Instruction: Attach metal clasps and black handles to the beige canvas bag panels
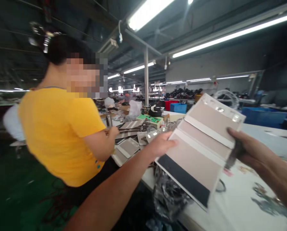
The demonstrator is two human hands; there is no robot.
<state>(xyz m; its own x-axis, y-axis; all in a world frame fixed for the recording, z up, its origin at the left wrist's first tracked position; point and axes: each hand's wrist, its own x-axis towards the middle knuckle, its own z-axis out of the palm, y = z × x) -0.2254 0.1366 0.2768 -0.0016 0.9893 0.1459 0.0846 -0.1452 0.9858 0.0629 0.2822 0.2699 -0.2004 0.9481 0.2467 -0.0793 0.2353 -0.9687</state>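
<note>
A beige panel [207, 141] with pale bands across it is held up, tilted, above the near edge of the white table [241, 205], its dark strip [184, 180] at the lower end. The left hand [163, 144] grips its left edge, thumb lying on the front face and the other fingers mostly hidden behind. The right hand [245, 146] is at the opposite edge, higher up, with the thumb against the front near the rim; the fingers behind are blurred, so how firmly they close I cannot tell. Below the panel, a clear plastic bag [167, 192] sits at the table's near edge. Further left along that edge, beside a co-worker in a yellow shirt [59, 134], similar panels [129, 146] lie in an untidy pile.
</note>
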